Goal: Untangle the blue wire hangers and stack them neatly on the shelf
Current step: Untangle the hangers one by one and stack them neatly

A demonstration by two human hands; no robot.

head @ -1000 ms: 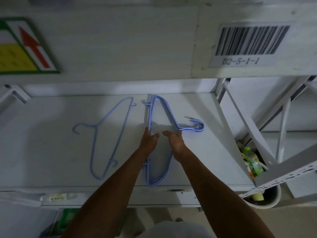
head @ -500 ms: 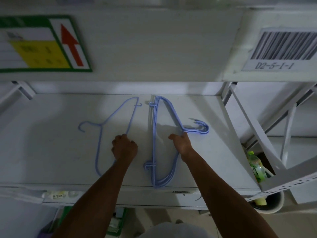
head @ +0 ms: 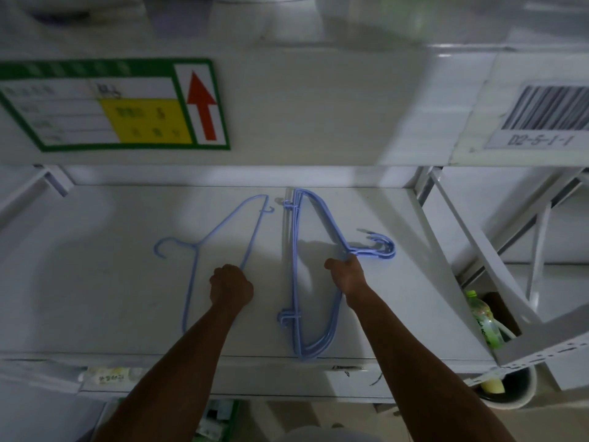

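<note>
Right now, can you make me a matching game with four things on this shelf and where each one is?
Things:
1. single hanger
2. stack of hangers
3. red arrow sign
4. green bottle

Places:
A. on the beam above the shelf
B. under the left hand
C. in the bin at the far right
D. held near the hooks by the right hand

Pairs: 1-B, 2-D, 3-A, 4-C
</note>
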